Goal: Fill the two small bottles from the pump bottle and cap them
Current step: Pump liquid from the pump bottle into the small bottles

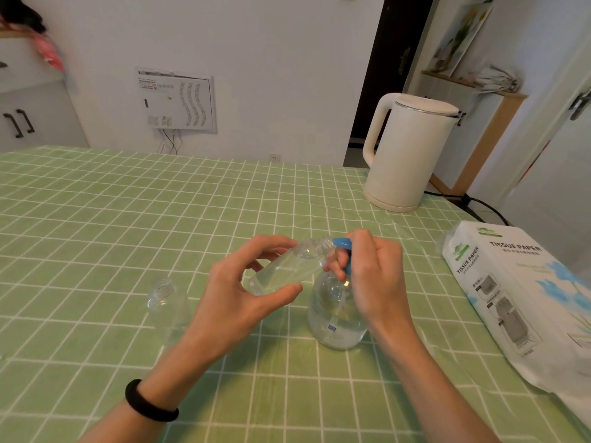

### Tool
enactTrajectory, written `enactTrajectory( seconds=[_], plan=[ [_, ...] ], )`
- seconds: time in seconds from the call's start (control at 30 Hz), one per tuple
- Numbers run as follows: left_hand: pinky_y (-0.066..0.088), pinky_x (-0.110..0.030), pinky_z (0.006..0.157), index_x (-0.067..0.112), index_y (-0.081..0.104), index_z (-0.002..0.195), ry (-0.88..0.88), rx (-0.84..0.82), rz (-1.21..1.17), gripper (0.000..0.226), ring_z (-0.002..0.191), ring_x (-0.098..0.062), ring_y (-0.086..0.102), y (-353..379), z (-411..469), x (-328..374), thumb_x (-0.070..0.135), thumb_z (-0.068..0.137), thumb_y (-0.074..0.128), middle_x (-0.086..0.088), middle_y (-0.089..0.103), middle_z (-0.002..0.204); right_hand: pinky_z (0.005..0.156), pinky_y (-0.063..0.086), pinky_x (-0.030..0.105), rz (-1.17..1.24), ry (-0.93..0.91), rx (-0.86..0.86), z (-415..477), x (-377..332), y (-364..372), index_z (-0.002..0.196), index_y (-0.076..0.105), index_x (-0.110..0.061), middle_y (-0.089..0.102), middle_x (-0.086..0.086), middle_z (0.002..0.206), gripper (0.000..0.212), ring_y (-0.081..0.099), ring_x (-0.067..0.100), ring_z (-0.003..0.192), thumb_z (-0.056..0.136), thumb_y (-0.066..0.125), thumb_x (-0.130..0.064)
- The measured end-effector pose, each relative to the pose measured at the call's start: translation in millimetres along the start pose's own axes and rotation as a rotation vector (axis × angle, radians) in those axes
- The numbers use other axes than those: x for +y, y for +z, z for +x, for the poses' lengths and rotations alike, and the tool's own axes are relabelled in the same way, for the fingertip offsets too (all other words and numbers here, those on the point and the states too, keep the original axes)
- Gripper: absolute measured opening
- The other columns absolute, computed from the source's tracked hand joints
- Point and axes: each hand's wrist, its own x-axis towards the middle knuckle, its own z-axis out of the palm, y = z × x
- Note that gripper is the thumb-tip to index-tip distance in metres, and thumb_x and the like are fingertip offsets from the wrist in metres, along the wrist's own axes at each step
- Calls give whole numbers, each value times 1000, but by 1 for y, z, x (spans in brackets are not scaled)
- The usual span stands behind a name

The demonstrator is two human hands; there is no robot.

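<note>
Item: first small bottle (287, 270), clear, uncapped, partly filled with pale liquid. It is pinched in the left hand (243, 292), thumb under the base end and fingertips over the shoulder. Its long axis runs tilted, base low toward the left palm and neck raised up and away to the right of that grip. The mouth sits just beside the blue spout (341, 242), seemingly touching it. Item: pump bottle (335, 314), clear, upright on the green checked table (128, 219), directly below the right hand (374, 276). That hand's fingers curl round the blue pump head, and it is the nearer hand for pressing. Judged step: filling the first bottle. The coming press depends on the mouth staying lined up under the spout tip, or liquid may miss. Item: second small bottle (166, 302), open, apparently empty, standing well left of the left-hand grip, untouched. Caps: none made out. Also present: white kettle (406, 155) far beyond the right hand, tissue pack (511, 282) to its right.
</note>
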Motion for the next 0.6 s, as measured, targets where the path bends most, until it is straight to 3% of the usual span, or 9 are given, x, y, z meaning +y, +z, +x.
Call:
enactTrajectory(
  seconds=[0.1, 0.27, 0.47, 0.6],
  plan=[
    [55, -32, 88, 35, 67, 124, -4, 3, -4, 50, 112, -12, 70, 0, -1, -1, 37, 76, 82, 20, 73, 120, 84, 59, 64, 5, 28, 7, 0, 2, 1, 48, 50, -17, 50, 3, 47, 52, 62, 9, 55, 96, 40, -34],
    [56, -33, 91, 32, 68, 125, -21, -6, -1, 53, 112, -12, 71, 1, -1, -3, 31, 75, 87, 20, 73, 120, 85, 58, 61, 4, 49, 15, 0, 0, 2, 47, 49, -18, 51, 3, 48, 58, 67, 15, 60, 98, 38, -45],
    [55, -30, 95, 33, 68, 125, -42, -18, -24, 53, 115, -11, 70, 2, -2, -1, 33, 75, 86, 20, 73, 122, 76, 59, 57, -25, 8, 11, 1, -2, 1, 45, 50, -21, 54, 5, 48, 51, 61, 14, 55, 93, 39, -35],
    [55, -29, 95, 30, 69, 124, -60, -15, -36, 52, 115, -11, 71, 4, -3, -2, 23, 76, 87, 19, 75, 121, 82, 58, 63, -22, 25, 8, -1, 0, 0, 47, 50, -19, 54, 5, 49, 52, 62, 10, 56, 95, 39, -36]
  ],
)
